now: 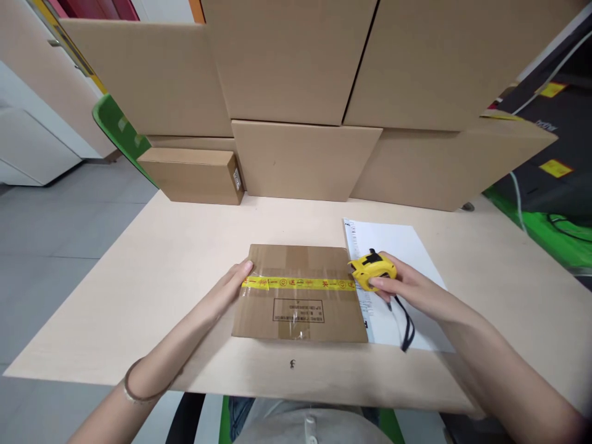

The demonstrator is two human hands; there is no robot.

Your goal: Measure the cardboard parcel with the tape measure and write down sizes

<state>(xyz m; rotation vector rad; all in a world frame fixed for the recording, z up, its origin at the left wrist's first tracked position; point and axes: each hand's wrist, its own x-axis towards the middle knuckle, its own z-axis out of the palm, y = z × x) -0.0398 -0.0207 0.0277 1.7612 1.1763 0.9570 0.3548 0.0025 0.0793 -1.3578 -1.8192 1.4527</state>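
Observation:
A flat cardboard box (303,262) with yellow printed tape across it lies on the pale table in front of me. My left hand (235,277) rests against the box's left side, thumb at the edge, its other fingers mostly hidden. My right hand (398,280) is wrapped round a yellow and black tape measure (374,269) at the box's right edge. The tape measure's black wrist strap (409,330) hangs down over white paper. No drawn-out blade can be made out. Partly under the box and my right hand lies the white printed sheet (402,246).
Large cardboard panels (296,61) stand along the back of the table (185,246). A smaller closed box (194,176) sits at the back left. Beyond the right side are a dark machine (546,148) and a green surface (559,240). A green chair back (118,129) shows at the left.

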